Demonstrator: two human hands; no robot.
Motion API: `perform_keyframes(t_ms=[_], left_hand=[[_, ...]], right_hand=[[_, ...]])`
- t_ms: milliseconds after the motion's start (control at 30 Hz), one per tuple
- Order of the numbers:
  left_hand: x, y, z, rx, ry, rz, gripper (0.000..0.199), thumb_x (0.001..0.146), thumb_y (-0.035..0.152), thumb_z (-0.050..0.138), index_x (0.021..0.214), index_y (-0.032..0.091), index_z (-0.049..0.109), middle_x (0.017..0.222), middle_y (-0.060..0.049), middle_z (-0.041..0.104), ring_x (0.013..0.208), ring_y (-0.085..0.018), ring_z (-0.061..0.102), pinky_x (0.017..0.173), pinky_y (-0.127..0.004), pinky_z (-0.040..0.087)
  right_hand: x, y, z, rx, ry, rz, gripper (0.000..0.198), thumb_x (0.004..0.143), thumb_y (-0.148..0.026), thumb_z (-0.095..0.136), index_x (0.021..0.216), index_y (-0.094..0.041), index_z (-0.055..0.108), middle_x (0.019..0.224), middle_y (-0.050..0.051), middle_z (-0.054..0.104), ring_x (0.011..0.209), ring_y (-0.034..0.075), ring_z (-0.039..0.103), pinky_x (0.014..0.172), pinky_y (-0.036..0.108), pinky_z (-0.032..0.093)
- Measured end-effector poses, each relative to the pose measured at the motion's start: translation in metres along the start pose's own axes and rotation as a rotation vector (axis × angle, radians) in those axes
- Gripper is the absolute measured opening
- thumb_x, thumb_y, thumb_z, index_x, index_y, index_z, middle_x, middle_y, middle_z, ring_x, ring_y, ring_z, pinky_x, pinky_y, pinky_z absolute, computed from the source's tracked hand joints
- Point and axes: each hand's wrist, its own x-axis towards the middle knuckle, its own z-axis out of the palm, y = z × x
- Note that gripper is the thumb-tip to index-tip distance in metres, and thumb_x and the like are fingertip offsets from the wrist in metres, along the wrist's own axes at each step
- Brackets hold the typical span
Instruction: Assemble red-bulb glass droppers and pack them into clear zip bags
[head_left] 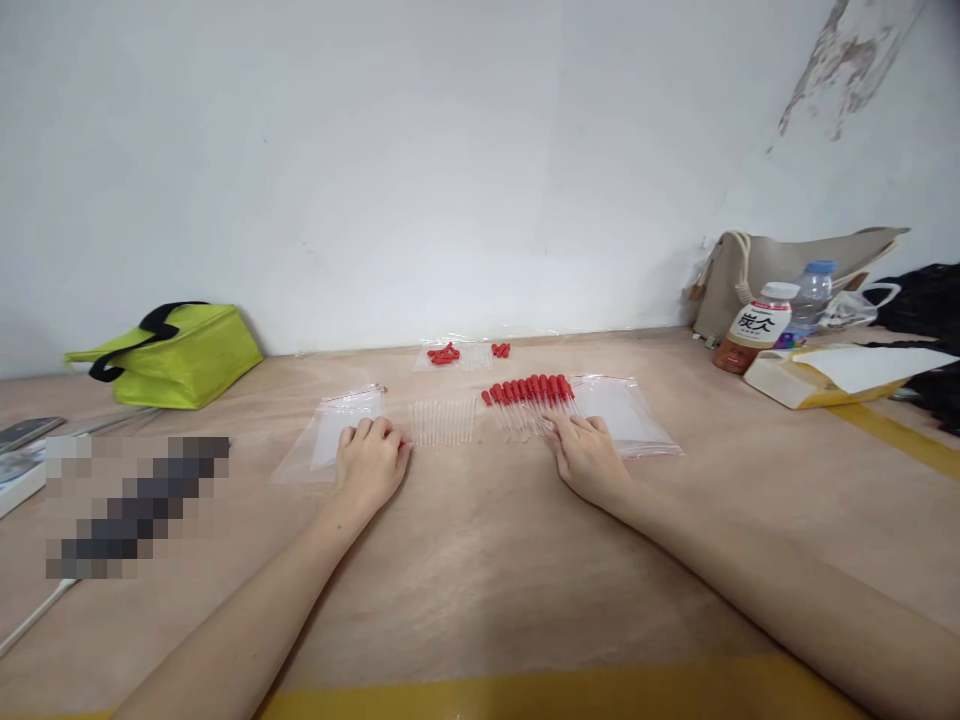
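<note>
My left hand (373, 460) rests on the tabletop with its fingers curled, over the right edge of a clear zip bag (322, 440). What its fingers hold, if anything, is hidden. Just right of it lies a row of thin clear glass tubes (442, 423). My right hand (589, 455) lies with fingers stretched forward beside a row of droppers (532, 390) with red rubber bulbs and clear stems. Its fingertips touch or cover the rightmost stems; I cannot tell which. Another zip bag (630, 420) with a white panel lies under and beyond that hand.
Farther back, a clear bag (472, 357) lies with loose red bulbs (444, 354) on it. A lime-green bag (187, 350) stands left, near a blurred dark patch (142, 510). At right are a drink bottle (756, 330), a water bottle (814, 295), a beige bag (720, 285) and an open paper packet (817, 375).
</note>
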Motion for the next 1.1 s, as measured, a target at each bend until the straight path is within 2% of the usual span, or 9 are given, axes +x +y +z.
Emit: perform_keyframes(t_ms=[167, 300, 467, 533, 633, 767, 867, 967, 1100], left_hand=[[0.001, 0.0, 0.004, -0.11, 0.038, -0.052, 0.025, 0.084, 0.031, 0.043, 0.078, 0.015, 0.061, 0.084, -0.01, 0.06, 0.083, -0.025, 0.051, 0.069, -0.036, 0.032], [0.001, -0.002, 0.006, -0.279, 0.088, -0.127, 0.022, 0.087, 0.028, 0.04, 0.083, 0.016, 0.057, 0.079, -0.007, 0.06, 0.08, -0.023, 0.053, 0.07, -0.034, 0.034], [-0.002, 0.012, 0.0, -0.634, 0.145, -0.093, 0.018, 0.088, 0.025, 0.038, 0.087, 0.016, 0.054, 0.083, -0.006, 0.059, 0.081, -0.019, 0.054, 0.072, -0.031, 0.04], [-0.005, 0.024, -0.005, -0.8, 0.118, -0.045, 0.017, 0.088, 0.023, 0.038, 0.09, 0.016, 0.053, 0.085, -0.005, 0.059, 0.08, -0.017, 0.055, 0.071, -0.029, 0.043], [-0.01, 0.043, -0.015, -0.982, -0.022, 0.091, 0.019, 0.088, 0.018, 0.038, 0.099, 0.018, 0.054, 0.09, -0.004, 0.06, 0.082, -0.015, 0.056, 0.073, -0.028, 0.045], [-0.011, 0.059, -0.025, -1.052, -0.125, 0.214, 0.02, 0.086, 0.017, 0.041, 0.095, 0.019, 0.058, 0.096, -0.005, 0.059, 0.085, -0.014, 0.057, 0.074, -0.028, 0.046], [-0.009, 0.064, -0.024, -1.034, -0.144, 0.161, 0.008, 0.079, 0.024, 0.055, 0.082, 0.017, 0.058, 0.086, -0.004, 0.059, 0.073, -0.013, 0.056, 0.064, -0.025, 0.045], [-0.007, 0.066, -0.017, -1.075, -0.152, 0.067, 0.013, 0.076, 0.027, 0.06, 0.073, 0.016, 0.053, 0.074, 0.0, 0.057, 0.067, -0.012, 0.055, 0.06, -0.024, 0.045], [-0.009, 0.067, -0.01, -1.197, -0.185, -0.028, 0.014, 0.079, 0.03, 0.057, 0.08, 0.017, 0.051, 0.076, 0.0, 0.058, 0.067, -0.012, 0.057, 0.063, -0.027, 0.049]], right_hand=[[-0.008, 0.001, -0.004, 0.1, 0.055, 0.004, 0.024, 0.087, -0.015, 0.036, 0.103, -0.013, 0.053, 0.08, 0.007, 0.064, 0.077, 0.019, 0.053, 0.07, 0.03, 0.028], [-0.007, -0.002, -0.004, 0.243, -0.008, 0.017, 0.018, 0.087, -0.015, 0.036, 0.095, -0.015, 0.052, 0.09, 0.008, 0.062, 0.084, 0.019, 0.054, 0.074, 0.03, 0.032], [-0.009, 0.0, -0.005, 0.346, -0.077, 0.015, 0.017, 0.087, -0.016, 0.036, 0.096, -0.016, 0.049, 0.092, 0.008, 0.061, 0.086, 0.018, 0.055, 0.077, 0.031, 0.036], [-0.009, -0.001, -0.007, 0.357, -0.091, -0.005, 0.018, 0.086, -0.015, 0.036, 0.098, -0.017, 0.049, 0.094, 0.008, 0.061, 0.088, 0.018, 0.055, 0.078, 0.031, 0.038], [-0.009, -0.002, -0.009, 0.361, -0.097, -0.03, 0.02, 0.086, -0.014, 0.035, 0.1, -0.018, 0.05, 0.095, 0.007, 0.061, 0.089, 0.018, 0.054, 0.078, 0.031, 0.038], [-0.009, -0.005, -0.013, 0.385, -0.109, -0.071, 0.019, 0.087, -0.015, 0.035, 0.098, -0.018, 0.05, 0.095, 0.007, 0.06, 0.089, 0.018, 0.053, 0.079, 0.032, 0.038], [-0.01, -0.008, -0.016, 0.406, -0.118, -0.091, 0.015, 0.087, -0.016, 0.036, 0.093, -0.018, 0.05, 0.091, 0.006, 0.06, 0.085, 0.018, 0.052, 0.077, 0.031, 0.038], [-0.011, -0.014, -0.02, 0.443, -0.15, -0.093, 0.01, 0.085, -0.017, 0.039, 0.086, -0.018, 0.049, 0.083, 0.004, 0.058, 0.078, 0.016, 0.051, 0.072, 0.029, 0.039], [-0.013, -0.024, -0.022, 0.495, -0.17, -0.081, 0.01, 0.086, -0.018, 0.039, 0.084, -0.019, 0.049, 0.08, 0.003, 0.057, 0.075, 0.015, 0.05, 0.068, 0.028, 0.039]])
